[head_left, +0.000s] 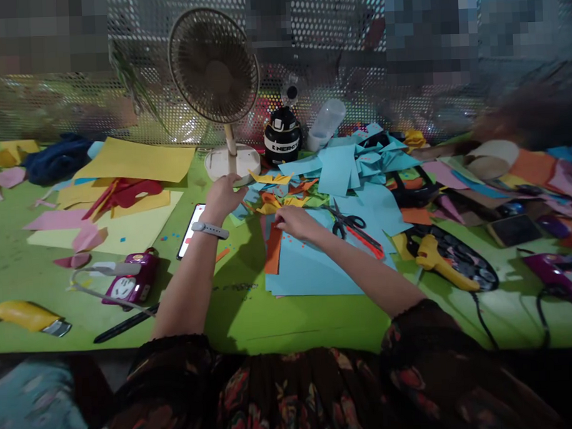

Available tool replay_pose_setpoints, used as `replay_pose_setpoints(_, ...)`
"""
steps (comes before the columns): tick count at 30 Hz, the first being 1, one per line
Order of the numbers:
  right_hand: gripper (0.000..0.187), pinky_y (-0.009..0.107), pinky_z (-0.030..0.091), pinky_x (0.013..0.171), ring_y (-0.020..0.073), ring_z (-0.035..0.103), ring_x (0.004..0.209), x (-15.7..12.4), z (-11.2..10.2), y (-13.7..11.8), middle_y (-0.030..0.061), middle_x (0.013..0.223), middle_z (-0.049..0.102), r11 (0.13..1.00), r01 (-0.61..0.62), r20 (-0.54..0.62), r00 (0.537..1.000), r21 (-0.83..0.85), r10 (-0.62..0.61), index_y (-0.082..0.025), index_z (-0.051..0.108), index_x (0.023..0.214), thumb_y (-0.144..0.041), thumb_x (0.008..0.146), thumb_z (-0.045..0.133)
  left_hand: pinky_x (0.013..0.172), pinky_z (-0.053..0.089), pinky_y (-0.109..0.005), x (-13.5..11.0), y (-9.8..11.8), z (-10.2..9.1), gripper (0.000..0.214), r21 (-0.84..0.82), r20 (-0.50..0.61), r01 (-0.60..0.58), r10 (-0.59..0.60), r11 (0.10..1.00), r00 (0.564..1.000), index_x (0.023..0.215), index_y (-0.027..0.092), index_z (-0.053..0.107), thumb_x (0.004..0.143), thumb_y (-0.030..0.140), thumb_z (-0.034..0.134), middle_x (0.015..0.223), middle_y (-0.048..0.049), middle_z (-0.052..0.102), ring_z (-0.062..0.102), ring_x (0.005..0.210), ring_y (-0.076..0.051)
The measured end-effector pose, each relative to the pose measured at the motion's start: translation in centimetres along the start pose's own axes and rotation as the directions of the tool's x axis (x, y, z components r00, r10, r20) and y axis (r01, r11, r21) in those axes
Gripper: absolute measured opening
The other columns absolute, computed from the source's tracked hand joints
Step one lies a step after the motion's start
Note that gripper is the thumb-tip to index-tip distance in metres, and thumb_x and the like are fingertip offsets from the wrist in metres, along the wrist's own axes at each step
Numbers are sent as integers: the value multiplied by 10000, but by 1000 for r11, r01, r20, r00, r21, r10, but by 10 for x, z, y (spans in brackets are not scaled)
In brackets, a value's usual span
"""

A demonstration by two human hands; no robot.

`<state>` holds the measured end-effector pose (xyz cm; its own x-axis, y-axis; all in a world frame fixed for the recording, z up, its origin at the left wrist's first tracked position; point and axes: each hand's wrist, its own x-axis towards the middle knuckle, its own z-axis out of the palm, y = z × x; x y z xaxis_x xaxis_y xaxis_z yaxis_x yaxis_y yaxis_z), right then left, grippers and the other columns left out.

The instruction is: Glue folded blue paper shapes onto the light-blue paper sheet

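My left hand (pixel 223 199), with a grey band at the wrist, is at the front of the fan's white base (pixel 246 161). Its fingers reach forward, with a gap between fingertips and thumb, and nothing shows in them. My right hand (pixel 293 223) is over the near side of a pile of cut paper, fingertips pinched together. What they hold, if anything, is hidden. Just below those fingertips an orange paper strip (pixel 272 255) lies on blue sheets (pixel 316 273). Yellow paper pieces (pixel 270 179) are between and beyond my hands. Black scissors (pixel 345 223) lie right of my right hand.
A fan (pixel 215 63), a black jar (pixel 282 138) and a tilted clear bottle (pixel 329 119) stand along the mesh. Beside my left forearm are a phone (pixel 191 231) and a purple power strip (pixel 131 279). A yellow glue gun (pixel 442 265) lies at right.
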<state>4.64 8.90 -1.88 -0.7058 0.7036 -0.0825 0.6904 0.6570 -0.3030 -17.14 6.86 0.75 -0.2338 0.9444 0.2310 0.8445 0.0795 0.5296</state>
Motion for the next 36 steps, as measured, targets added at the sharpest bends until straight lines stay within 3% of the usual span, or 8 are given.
replay_pose_setpoints(8,67,225,476,682,134,671,777,1,-25,19,11,838,729,947,26,142,987,321,-75,-175,675,852,-176,790,702,860,467,-340,-4,7,-7,309,-51,-14,-19,19,999,1000,1014,183,694,768,369,688,1063,-126,709,636,989,-283)
replay_pose_setpoints(13,122,236,511,607,127,668,624,8,-42,38,-1,681,698,619,-122,219,972,776,-82,-167,649,765,-157,730,765,873,467,-340,-5,13,-23,336,-82,-55,-12,8,997,998,1047,158,693,792,375,671,1048,-130,705,630,975,-268)
replay_pose_setpoints(18,181,230,528,600,108,648,579,30,-19,18,-14,628,672,301,-194,112,957,934,269,-162,613,737,-119,721,788,962,441,-392,-9,23,-35,364,-123,-151,-10,-9,992,989,1119,153,671,814,352,669,1144,-145,679,607,1089,-295)
replay_pose_setpoints(21,160,240,557,676,94,651,615,42,-3,2,-38,651,663,233,-168,73,927,958,368,-177,597,761,-117,771,745,974,442,-386,-14,31,-36,368,-88,-152,-72,58,993,987,1139,164,666,826,359,663,1179,-139,671,608,1102,-288)
replay_pose_setpoints(25,122,232,544,650,86,638,588,38,-7,2,-31,699,672,249,-150,31,904,957,426,-184,604,827,-122,813,708,991,443,-384,-23,47,-30,376,-41,-92,-179,175,983,980,1160,164,656,835,353,654,1185,-134,666,609,1103,-282)
replay_pose_setpoints(28,66,216,511,589,97,651,584,8,-27,21,1,737,697,319,-150,10,916,936,401,-168,625,839,-118,835,667,1008,443,-394,-30,60,-20,360,-31,-34,-267,266,963,963,1173,171,647,861,347,616,1192,-129,665,608,1120,-281)
replay_pose_setpoints(33,158,274,534,733,163,707,782,-91,-62,75,48,889,744,693,-53,-170,954,719,248,-155,677,970,-245,844,642,1049,432,-433,-46,76,8,408,-12,160,-459,455,888,876,1248,170,612,902,374,544,1318,-137,625,562,1238,-301)
replay_pose_setpoints(36,282,337,520,818,213,696,899,-164,-70,109,79,986,746,898,-156,-293,910,412,293,-162,690,1050,-357,874,588,1075,423,-441,-61,83,27,479,6,319,-545,515,839,796,1332,171,561,923,414,511,1398,-147,572,532,1292,-297)
